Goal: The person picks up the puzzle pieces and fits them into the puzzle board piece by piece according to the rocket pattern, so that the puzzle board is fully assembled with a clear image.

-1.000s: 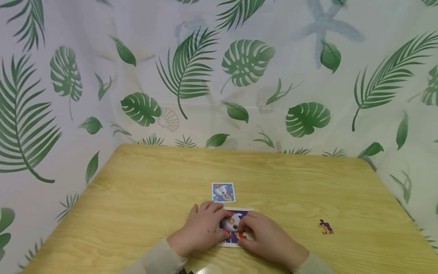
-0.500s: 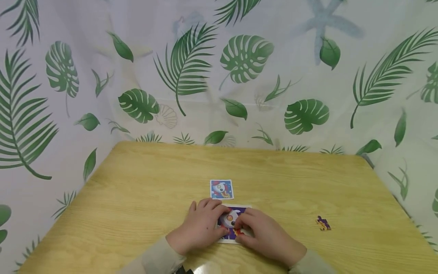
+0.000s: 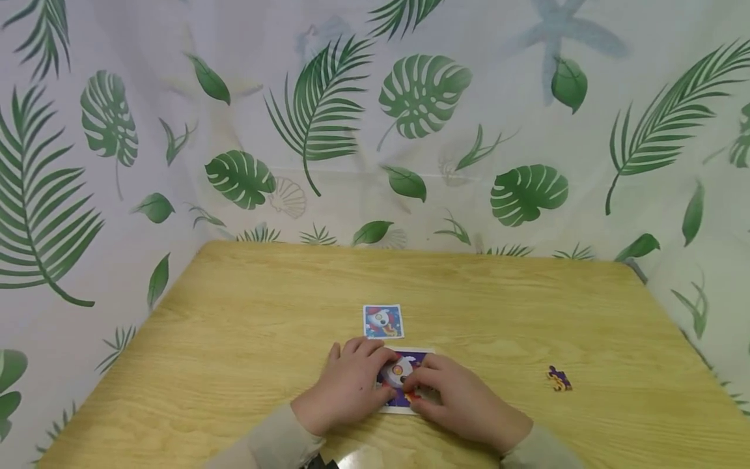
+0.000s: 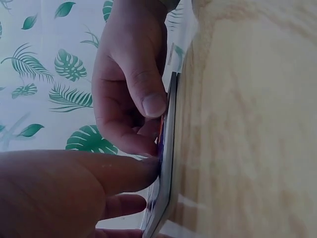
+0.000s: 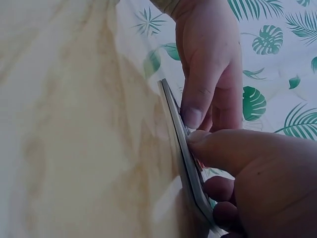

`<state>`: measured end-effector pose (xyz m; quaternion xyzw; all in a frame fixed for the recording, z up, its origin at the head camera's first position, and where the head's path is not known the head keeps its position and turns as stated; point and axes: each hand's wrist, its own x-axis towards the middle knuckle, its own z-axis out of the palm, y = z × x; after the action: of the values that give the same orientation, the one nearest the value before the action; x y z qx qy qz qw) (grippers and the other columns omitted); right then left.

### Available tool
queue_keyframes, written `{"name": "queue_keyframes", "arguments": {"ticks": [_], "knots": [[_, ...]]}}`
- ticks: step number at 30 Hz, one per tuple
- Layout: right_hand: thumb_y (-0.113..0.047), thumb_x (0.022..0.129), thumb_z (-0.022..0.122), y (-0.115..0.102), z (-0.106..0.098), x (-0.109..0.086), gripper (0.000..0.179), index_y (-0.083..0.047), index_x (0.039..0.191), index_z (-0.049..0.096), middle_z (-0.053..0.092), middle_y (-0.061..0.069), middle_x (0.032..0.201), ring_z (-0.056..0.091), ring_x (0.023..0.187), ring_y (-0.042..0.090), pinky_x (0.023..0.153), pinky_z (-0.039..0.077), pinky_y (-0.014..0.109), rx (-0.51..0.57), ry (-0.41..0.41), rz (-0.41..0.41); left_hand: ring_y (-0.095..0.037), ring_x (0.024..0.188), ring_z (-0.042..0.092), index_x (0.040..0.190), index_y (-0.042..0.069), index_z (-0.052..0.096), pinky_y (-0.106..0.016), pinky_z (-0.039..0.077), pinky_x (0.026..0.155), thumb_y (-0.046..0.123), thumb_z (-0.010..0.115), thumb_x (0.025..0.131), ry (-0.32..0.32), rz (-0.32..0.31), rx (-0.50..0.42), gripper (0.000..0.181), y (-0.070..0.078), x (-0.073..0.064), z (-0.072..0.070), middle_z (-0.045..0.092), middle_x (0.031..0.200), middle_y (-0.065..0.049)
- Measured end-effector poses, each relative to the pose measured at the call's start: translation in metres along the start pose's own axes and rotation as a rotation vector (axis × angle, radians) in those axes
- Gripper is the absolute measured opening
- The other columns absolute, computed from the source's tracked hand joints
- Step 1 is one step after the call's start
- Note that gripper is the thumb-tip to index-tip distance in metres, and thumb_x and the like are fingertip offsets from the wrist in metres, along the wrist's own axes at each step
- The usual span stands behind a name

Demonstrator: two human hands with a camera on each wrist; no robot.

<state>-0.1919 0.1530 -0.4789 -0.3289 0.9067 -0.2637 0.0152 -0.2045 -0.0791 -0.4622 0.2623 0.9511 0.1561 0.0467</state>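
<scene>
In the head view, a small jigsaw puzzle board with a white rim and a dog picture lies flat near the table's front edge. My left hand rests on its left side, thumb and index fingertip touching the picture. From the right, my right hand pinches a purple and orange puzzle piece at the board's lower part, between thumb and bent fingers. That piece is mostly hidden by the fingers. In the left wrist view, the thin board appears edge-on, with both hands' fingertips meeting on its face.
A square picture card showing a similar dog lies just behind the board. One loose purple and yellow puzzle piece sits off to the right on the wooden table. Leaf-printed cloth hangs behind and at the sides.
Both hands stay at the board. My right fingers and thumb shift slightly over the lower piece, and the pale gap beside it shows less. The head view tilts a little.
</scene>
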Motion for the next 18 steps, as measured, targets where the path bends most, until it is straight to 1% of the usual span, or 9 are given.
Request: {"name": "queue_keyframes", "arguments": {"ticks": [4,6,9,13,18], "knots": [[-0.030,0.094,0.074,0.002,-0.005,0.000,0.012,-0.034,0.105,0.072,0.056,-0.018,0.102,0.052,0.090,0.005,0.081,0.048,0.031,0.044,-0.010,0.008,-0.034,0.137,0.041,0.138,0.026,0.060,-0.073,0.026,0.106,0.049,0.070,0.092,0.008,-0.006,-0.001,0.052,0.001,0.001,-0.002,0.050,0.147,-0.002],[-0.031,0.095,0.072,0.002,-0.008,0.001,0.011,-0.035,0.105,0.072,0.057,-0.018,0.103,0.053,0.090,0.004,0.081,0.048,0.030,0.069,-0.033,0.032,-0.034,0.137,0.041,0.138,0.026,0.060,-0.073,0.026,0.106,0.049,0.071,0.092,0.011,-0.014,-0.004,0.053,0.001,0.001,-0.002,0.051,0.147,-0.002],[-0.031,0.097,0.070,0.001,-0.010,0.001,0.010,-0.033,0.106,0.074,0.057,-0.018,0.102,0.054,0.088,0.004,0.078,0.048,0.029,0.096,-0.058,0.043,-0.033,0.137,0.041,0.138,0.026,0.060,-0.072,0.026,0.107,0.048,0.072,0.091,0.014,-0.021,0.000,0.053,0.001,0.000,-0.001,0.051,0.146,-0.002],[-0.030,0.098,0.069,0.002,-0.013,0.001,0.016,-0.029,0.112,0.077,0.055,-0.017,0.099,0.052,0.084,0.004,0.073,0.047,0.025,0.104,-0.106,0.010,-0.033,0.138,0.040,0.138,0.027,0.060,-0.071,0.025,0.108,0.048,0.073,0.090,0.002,-0.032,-0.006,0.055,0.001,-0.001,-0.001,0.050,0.147,-0.002],[-0.032,0.099,0.067,0.003,-0.017,-0.004,0.026,-0.029,0.124,0.074,0.055,-0.015,0.105,0.051,0.088,0.007,0.075,0.046,0.025,0.156,-0.151,-0.014,-0.033,0.140,0.038,0.141,0.027,0.058,-0.072,0.024,0.108,0.049,0.070,0.092,-0.027,-0.032,-0.004,0.055,0.002,-0.001,-0.002,0.048,0.150,-0.003]]}}
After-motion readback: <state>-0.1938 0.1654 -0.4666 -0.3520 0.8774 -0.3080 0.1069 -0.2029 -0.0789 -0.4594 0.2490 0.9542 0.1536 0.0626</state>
